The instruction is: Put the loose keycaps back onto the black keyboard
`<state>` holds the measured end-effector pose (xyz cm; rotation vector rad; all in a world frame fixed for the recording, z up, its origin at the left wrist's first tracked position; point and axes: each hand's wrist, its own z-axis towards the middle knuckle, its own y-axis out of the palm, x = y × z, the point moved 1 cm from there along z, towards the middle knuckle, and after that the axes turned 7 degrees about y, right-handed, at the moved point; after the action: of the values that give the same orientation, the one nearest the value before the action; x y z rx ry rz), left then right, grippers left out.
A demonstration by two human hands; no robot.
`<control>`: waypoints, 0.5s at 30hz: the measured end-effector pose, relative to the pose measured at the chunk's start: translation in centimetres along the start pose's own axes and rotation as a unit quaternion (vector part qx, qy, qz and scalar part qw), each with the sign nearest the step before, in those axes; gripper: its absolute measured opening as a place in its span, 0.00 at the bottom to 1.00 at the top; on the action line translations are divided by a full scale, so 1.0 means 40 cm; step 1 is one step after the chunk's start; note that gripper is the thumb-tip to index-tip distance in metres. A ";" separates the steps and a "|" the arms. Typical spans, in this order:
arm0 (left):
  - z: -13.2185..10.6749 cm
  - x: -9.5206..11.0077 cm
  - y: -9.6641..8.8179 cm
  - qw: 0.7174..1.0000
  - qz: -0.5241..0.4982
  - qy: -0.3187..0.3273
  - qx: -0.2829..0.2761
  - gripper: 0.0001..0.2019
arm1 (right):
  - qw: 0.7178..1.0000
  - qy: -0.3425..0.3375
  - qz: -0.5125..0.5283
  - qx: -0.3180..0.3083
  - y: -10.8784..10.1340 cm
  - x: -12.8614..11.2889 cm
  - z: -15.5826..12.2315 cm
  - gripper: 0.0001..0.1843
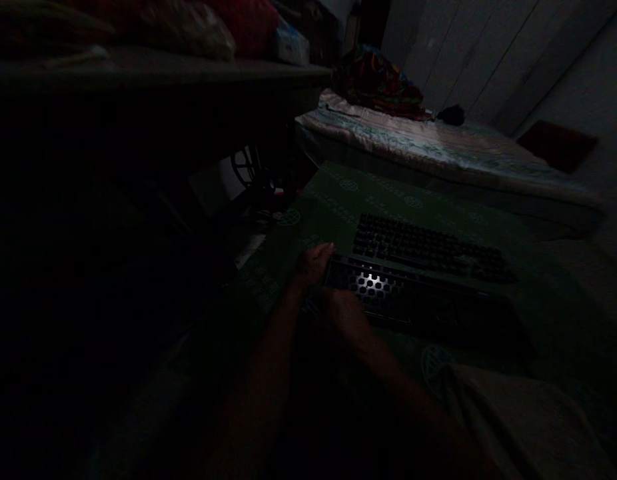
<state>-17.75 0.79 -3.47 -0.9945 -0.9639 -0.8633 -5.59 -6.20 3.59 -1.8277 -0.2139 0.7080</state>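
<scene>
A long black panel [433, 310] with a patch of hexagonal holes at its left end lies on a green printed sheet. My left hand [314, 263] grips the panel's far left corner, fingers pressed together along the edge. Closer to me, my right hand [346, 315] is closed at the near left corner of the panel. Its fingers are in shadow, so what they hold cannot be made out. Just behind the panel, and apart from it, rests a black keyboard's key section [428, 247] with rows of keys. A patch of light falls on the hexagonal holes.
The green sheet [288, 250] covers the surface under the panel. A table [153, 77] with bags on it stands at the left, a dark spoked wheel [243, 167] beneath it. Beyond is a bed [438, 150] with bundled cloth [381, 83]. Light-coloured cloth [523, 413] lies near right.
</scene>
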 end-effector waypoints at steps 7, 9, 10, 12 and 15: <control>0.006 -0.012 -0.007 0.997 -0.061 -0.013 0.052 0.23 | 0.994 -0.015 -0.052 0.098 -0.056 0.068 0.088 0.15; 0.006 -0.015 -0.008 0.995 -0.073 -0.017 0.062 0.23 | 0.991 -0.016 -0.098 0.091 -0.063 0.071 0.117 0.16; 0.006 -0.016 -0.008 0.995 -0.078 -0.019 0.065 0.22 | 0.990 -0.018 -0.118 0.078 -0.064 0.069 0.126 0.17; 0.006 -0.020 -0.008 0.993 -0.089 -0.023 0.069 0.23 | 0.987 -0.020 -0.151 0.054 -0.061 0.060 0.132 0.17; 0.008 -0.025 -0.008 0.992 -0.104 -0.033 0.071 0.25 | 0.983 -0.044 -0.177 0.038 -0.050 0.041 0.109 0.16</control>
<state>-18.46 1.14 -4.25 -0.8149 -1.1840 -0.9244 -6.34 -1.18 3.90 -1.6312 -0.5482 0.5372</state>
